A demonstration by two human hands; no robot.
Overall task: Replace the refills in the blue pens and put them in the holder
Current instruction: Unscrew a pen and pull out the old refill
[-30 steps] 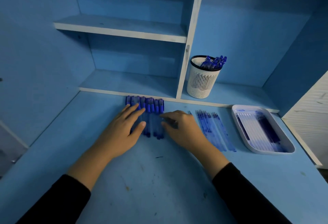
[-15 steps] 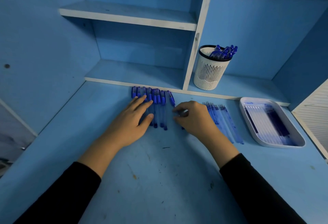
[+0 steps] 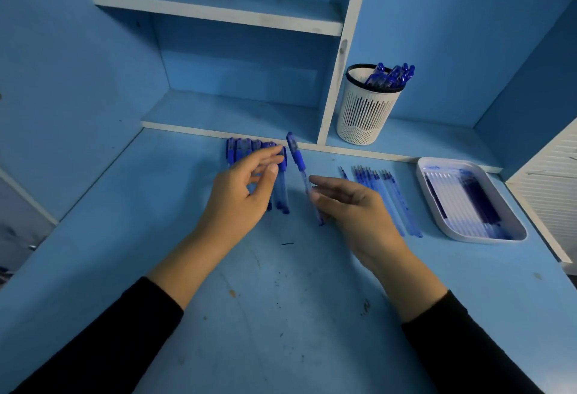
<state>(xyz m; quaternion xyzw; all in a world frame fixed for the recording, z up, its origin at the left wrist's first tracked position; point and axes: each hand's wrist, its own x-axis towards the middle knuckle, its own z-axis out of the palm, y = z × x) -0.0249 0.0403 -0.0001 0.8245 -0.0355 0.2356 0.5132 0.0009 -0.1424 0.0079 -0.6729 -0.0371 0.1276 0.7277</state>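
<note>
Right hand [image 3: 356, 209] is pinching a pen [image 3: 297, 159] by its lower end, left hand [image 3: 240, 197] hovering open beside it; that end-grip risks dropping it.

Capped blue pen [image 3: 300, 166] tilts beside the flat pen row [image 3: 239, 147].

My left grip [image 3: 240, 193] hovers back-of-hand up, fingers loosely half-curled, thumb out, holding nothing; my right grip [image 3: 352, 206] is turned on its side, thumb and fingertips pinching the lower part of a pen [image 3: 298, 161]; both forearms are bare below black sleeves, angling inward from the bottom corners.
</note>
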